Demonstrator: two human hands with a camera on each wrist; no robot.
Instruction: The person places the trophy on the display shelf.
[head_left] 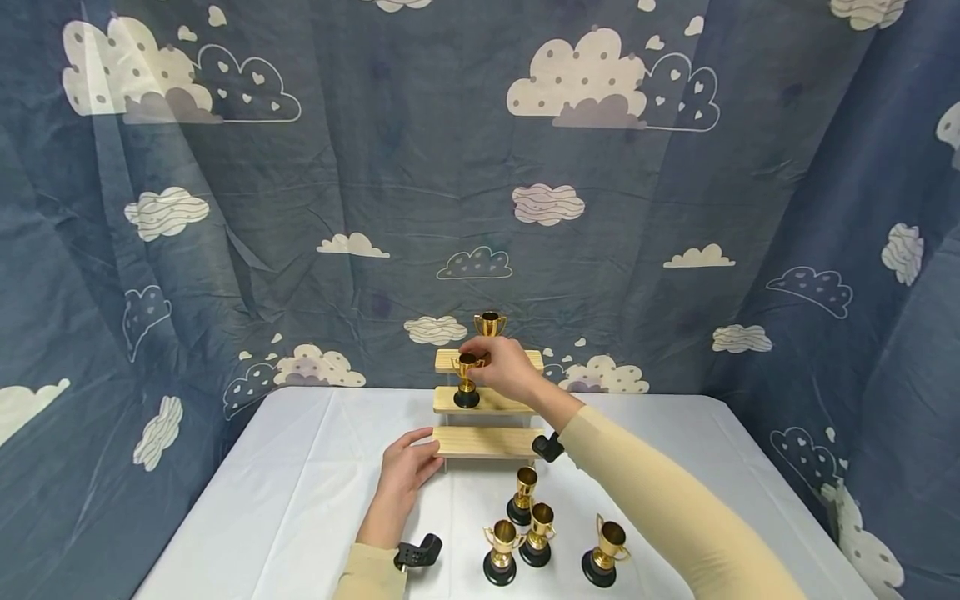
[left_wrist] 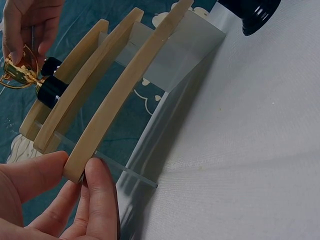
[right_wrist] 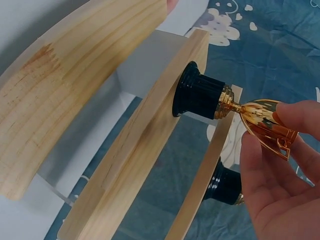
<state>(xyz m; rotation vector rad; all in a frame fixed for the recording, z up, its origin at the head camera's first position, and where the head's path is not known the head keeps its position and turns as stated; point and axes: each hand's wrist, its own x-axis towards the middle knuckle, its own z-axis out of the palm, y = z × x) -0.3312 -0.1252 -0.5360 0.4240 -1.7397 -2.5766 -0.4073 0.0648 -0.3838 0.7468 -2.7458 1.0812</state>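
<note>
Work in hand: I am standing small gold trophies on a three-step wooden stand (head_left: pixel 487 442) at the far middle of the white table (head_left: pixel 285 500).
Done: one trophy (head_left: pixel 490 324) stands on the top step, at the back.
In progress: a second trophy (head_left: pixel 467 379) has its black base on the middle step, towards the left end; my fingers are on its cup.
Left: four trophies wait on the table in front of the stand. One (head_left: pixel 522 495) is nearest the bottom step, two (head_left: pixel 501 552) (head_left: pixel 538 534) stand close together behind it, and one (head_left: pixel 604 551) is apart to the right. The bottom step is bare, as I judge it.
Progress: early; two of six are on the stand, by my count.
Right hand (head_left: pixel 504 368): reaches forward over the stand, arm stretched across the bottom step, thumb and fingertips pinching the cup of the middle-step trophy. The right wrist view shows the base flat against the wood.
Left hand (head_left: pixel 405 475): lies low on the table, fingers pinching the left end of the bottom step, thumb on top, steadying the stand.
Surroundings: a blue cloth with clouds (head_left: pixel 300 208) hangs behind and to the sides of the table.
</note>
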